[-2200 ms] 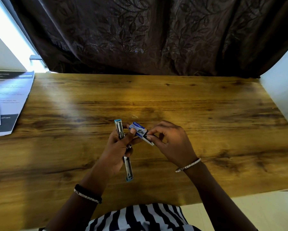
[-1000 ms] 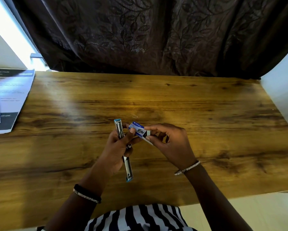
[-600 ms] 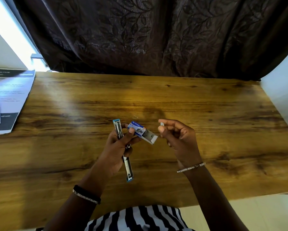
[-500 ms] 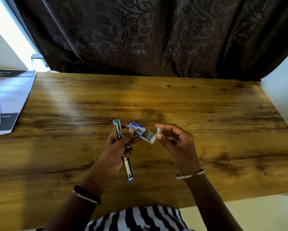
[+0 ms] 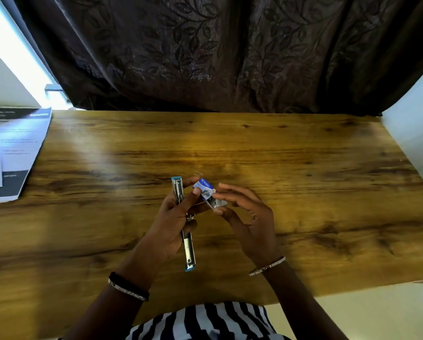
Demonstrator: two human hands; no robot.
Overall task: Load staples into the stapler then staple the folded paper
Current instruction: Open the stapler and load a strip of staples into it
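My left hand (image 5: 173,224) grips a slim stapler (image 5: 189,251) with blue ends, opened out flat and pointing away from me. Its thumb also pins a small blue staple box (image 5: 205,186) against the fingers. The box's grey inner tray sticks out to the right. My right hand (image 5: 249,217) is at that open end, thumb and forefinger pinched on the tray. Whether staples are between those fingertips is too small to tell. Folded printed paper (image 5: 11,153) lies at the table's far left edge, well away from both hands.
A single loose staple (image 5: 198,173) lies on the wooden table (image 5: 303,180) just beyond the box. A dark leaf-patterned curtain (image 5: 205,57) hangs behind the table. A white wall (image 5: 416,133) borders the right side.
My right hand pulled away from the box holding a small pale piece, then came back to the box's open end. The left hand, stapler and box stayed put.
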